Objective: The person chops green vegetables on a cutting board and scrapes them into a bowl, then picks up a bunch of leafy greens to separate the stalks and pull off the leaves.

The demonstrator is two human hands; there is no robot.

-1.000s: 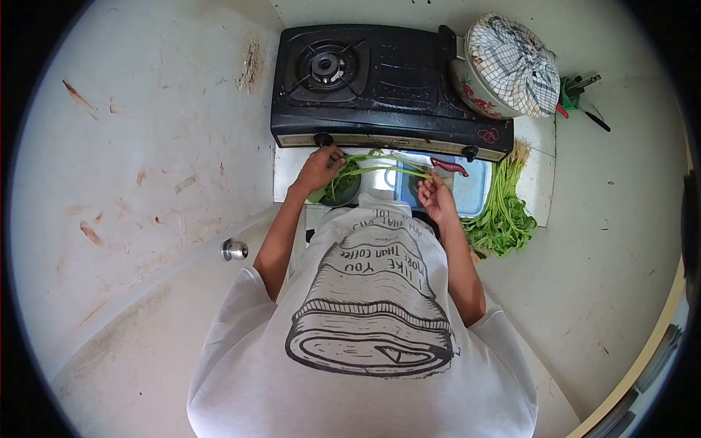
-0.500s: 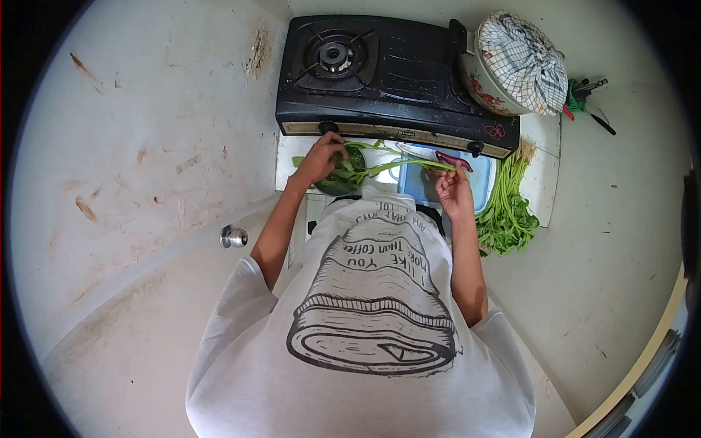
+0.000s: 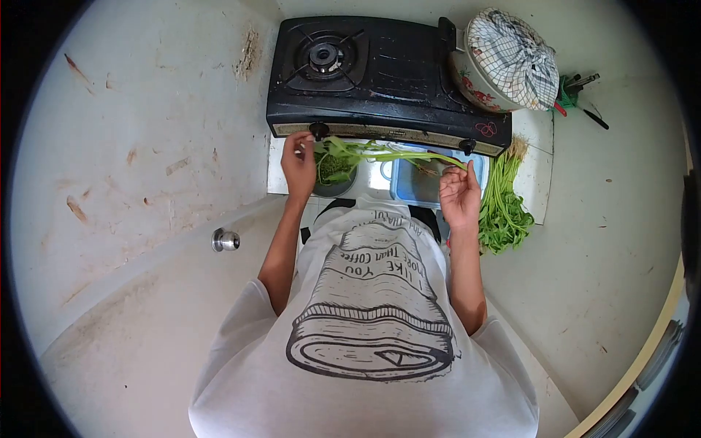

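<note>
My right hand (image 3: 460,198) pinches the stem end of long leafy green stalks (image 3: 398,155), which stretch leftward over the counter. Close to their leafy end is my left hand (image 3: 298,171), its fingers curled together; whether a leaf is between them I cannot make out. Below the leaves sits a dark round bowl (image 3: 337,188) with greens in it. Under the stalks, nearer my right hand, lies a blue plastic tray (image 3: 398,191). To the right, a bunch of leafy greens (image 3: 504,193) rests with its roots toward the stove.
A black gas stove (image 3: 401,69) spans the back of the counter. On its right side stands a pot (image 3: 467,80) covered with a checked cloth (image 3: 511,55). Knives (image 3: 584,95) sit in a green holder at the right wall. A round metal knob (image 3: 225,239) is at the left.
My left hand has moved left and turned upright beside the leaves. My right hand has shifted slightly down with the stalks. The dark red handle on the tray is now mostly hidden.
</note>
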